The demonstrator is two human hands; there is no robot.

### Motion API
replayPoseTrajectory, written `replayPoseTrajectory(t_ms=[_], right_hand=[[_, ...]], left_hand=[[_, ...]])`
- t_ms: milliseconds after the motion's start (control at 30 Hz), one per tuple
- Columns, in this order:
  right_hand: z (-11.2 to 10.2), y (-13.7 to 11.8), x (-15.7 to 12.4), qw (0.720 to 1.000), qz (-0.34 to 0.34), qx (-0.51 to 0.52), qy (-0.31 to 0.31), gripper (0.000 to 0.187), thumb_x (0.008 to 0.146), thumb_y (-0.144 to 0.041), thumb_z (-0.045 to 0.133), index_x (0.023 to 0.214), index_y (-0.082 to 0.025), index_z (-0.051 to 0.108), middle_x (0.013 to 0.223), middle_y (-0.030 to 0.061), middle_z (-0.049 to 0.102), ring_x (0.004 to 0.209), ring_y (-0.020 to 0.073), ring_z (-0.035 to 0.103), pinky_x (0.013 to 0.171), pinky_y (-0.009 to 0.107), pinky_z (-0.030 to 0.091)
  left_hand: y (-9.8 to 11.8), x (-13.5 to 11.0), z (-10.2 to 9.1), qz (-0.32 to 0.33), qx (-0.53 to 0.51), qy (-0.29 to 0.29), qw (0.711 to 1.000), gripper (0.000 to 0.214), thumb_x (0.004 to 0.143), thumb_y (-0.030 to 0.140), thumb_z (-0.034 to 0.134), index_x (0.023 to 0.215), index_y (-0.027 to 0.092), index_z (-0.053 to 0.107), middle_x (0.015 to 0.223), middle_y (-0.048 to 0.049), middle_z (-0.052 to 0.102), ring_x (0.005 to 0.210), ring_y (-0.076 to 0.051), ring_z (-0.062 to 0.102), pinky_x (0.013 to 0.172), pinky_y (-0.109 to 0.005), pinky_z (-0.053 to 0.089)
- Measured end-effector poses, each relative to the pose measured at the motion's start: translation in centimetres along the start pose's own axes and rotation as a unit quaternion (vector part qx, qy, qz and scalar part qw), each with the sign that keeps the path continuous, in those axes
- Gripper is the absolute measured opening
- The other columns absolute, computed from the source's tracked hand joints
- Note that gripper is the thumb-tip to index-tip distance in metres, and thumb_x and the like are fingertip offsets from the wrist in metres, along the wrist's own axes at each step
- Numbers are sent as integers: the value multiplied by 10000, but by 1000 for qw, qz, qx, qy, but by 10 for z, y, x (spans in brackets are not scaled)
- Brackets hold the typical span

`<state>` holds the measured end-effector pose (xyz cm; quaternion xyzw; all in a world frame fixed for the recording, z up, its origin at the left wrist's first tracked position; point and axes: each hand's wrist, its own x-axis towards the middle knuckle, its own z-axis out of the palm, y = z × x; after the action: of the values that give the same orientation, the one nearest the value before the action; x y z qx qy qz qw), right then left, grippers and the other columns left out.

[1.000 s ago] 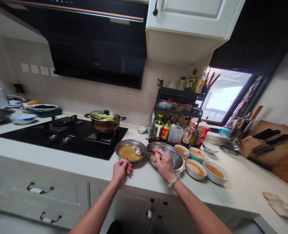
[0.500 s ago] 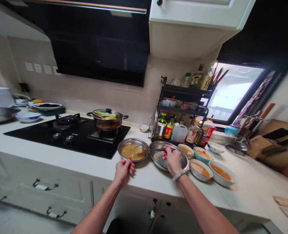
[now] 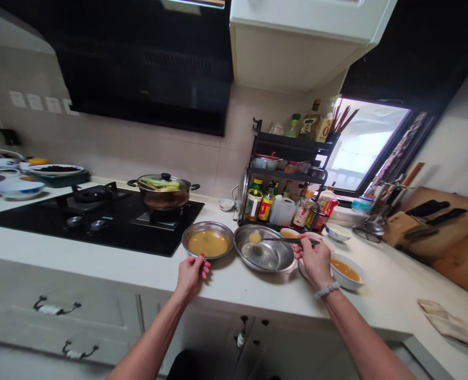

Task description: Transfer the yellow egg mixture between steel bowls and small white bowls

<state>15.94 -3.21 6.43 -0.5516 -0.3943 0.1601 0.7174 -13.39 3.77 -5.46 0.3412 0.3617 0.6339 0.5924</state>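
My left hand [image 3: 192, 275] pinches the near rim of a metal bowl [image 3: 208, 226] that holds yellowish-brown soup. In my right hand [image 3: 315, 261] is the dark handle of a small ladle [image 3: 280, 240]. Its scoop, with yellowish liquid in it, hangs over the second metal bowl [image 3: 257, 264], just right of the first. A little liquid shows in the bottom of that second bowl. Bowls of orange-brown soup stand to the right; a white one [image 3: 347, 286] shows plainly, while my right hand partly hides the others.
A lidded pot [image 3: 164, 196] sits on the black gas hob [image 3: 118, 227] at left. Behind the metal bowls stands a black rack [image 3: 293, 140] with sauce bottles. A knife block [image 3: 403, 228] is at the right, and a folded cloth [image 3: 449, 322] lies near the right counter edge.
My right hand has moved right, carrying the ladle from the soup bowl to above the second metal bowl. My left hand stays at the soup bowl's rim. The view has shifted slightly.
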Motion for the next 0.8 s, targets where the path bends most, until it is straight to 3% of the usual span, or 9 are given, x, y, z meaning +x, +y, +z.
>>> replayPoseTrajectory(t_ms=[167, 333, 533, 667, 800], right_hand=[[-18, 1, -20, 984, -102, -126, -72, 285, 740, -442, 594, 848, -189, 667, 535, 13, 607, 396, 168, 527, 407, 299, 444], [-10, -10, -41, 951, -234, -143, -142, 231, 789, -384, 562, 869, -210, 691, 706, 47, 645, 501, 169, 575, 489, 316, 492], [43, -9, -63, 971, -152, -56, -178, 248, 862, -389, 523, 966, -209, 659, 614, -1, 598, 430, 143, 544, 428, 270, 466], [80, 2, -76, 964, -130, -67, -223, 261, 850, -407, 526, 928, -206, 672, 614, 6, 617, 425, 136, 552, 426, 251, 464], [100, 12, -82, 960, -112, -87, -242, 278, 839, -408, 485, 895, -192, 651, 545, -16, 584, 388, 129, 538, 381, 227, 436]], left_hand=[[1, -1, 0, 0, 0, -4, 1000, 294, 628, 369, 729, 607, 125, 566, 521, -42, 633, 392, -84, 517, 357, -186, 361], [3, -2, 1, -2, -1, -4, 1000, 300, 622, 372, 735, 607, 127, 563, 517, -40, 634, 388, -83, 513, 354, -187, 360], [2, -2, 1, 1, -6, -5, 1000, 310, 619, 376, 737, 599, 122, 560, 517, -44, 637, 386, -77, 512, 350, -181, 353], [2, -1, 1, 1, -3, -5, 1000, 311, 631, 382, 728, 605, 119, 564, 517, -44, 638, 386, -79, 515, 352, -184, 358], [1, -1, 0, 0, -2, -8, 1000, 315, 639, 390, 721, 606, 119, 566, 513, -44, 638, 382, -81, 512, 353, -189, 362]])
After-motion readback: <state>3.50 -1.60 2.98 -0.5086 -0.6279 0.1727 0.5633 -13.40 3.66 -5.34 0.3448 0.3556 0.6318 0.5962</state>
